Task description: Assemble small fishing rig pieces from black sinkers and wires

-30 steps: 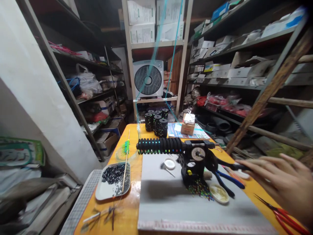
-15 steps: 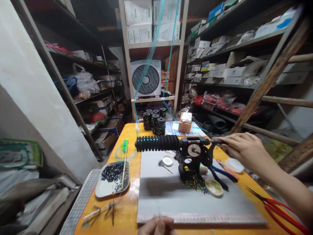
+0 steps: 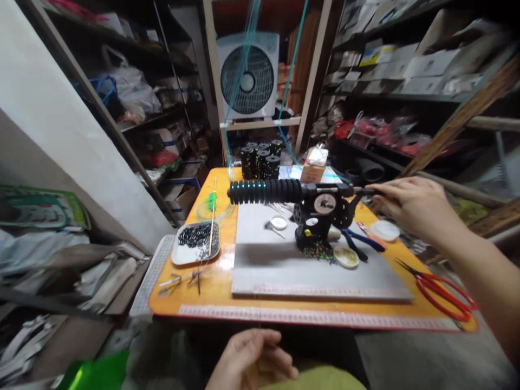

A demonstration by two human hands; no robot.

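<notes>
My right hand (image 3: pixel 414 203) is closed on the crank handle (image 3: pixel 368 191) at the right end of a black hand-cranked winder (image 3: pixel 320 208). On the winder's left side sits a ribbed black spool rod (image 3: pixel 266 192) with glowing teal spots between its rings. My left hand (image 3: pixel 255 355) is below the table's front edge, thumb and fingers pinched together. A faint thin line (image 3: pixel 259 317) runs up from its fingertips across the table edge; its upper course is hard to see. Small coloured beads (image 3: pixel 319 251) lie at the winder's base.
A tray (image 3: pixel 175 254) of dark beads with a stick across it stands left. Blue-handled pliers (image 3: pixel 368 242), red-handled scissors (image 3: pixel 442 295) and a lid (image 3: pixel 345 257) of tiny parts lie right. Black spools (image 3: pixel 272 166) stand behind. Teal strands (image 3: pixel 293 57) hang from above.
The camera view has tilted downward, so the table appears higher. My left hand has drawn back from the grey board to below the table edge. My right hand stays at the crank.
</notes>
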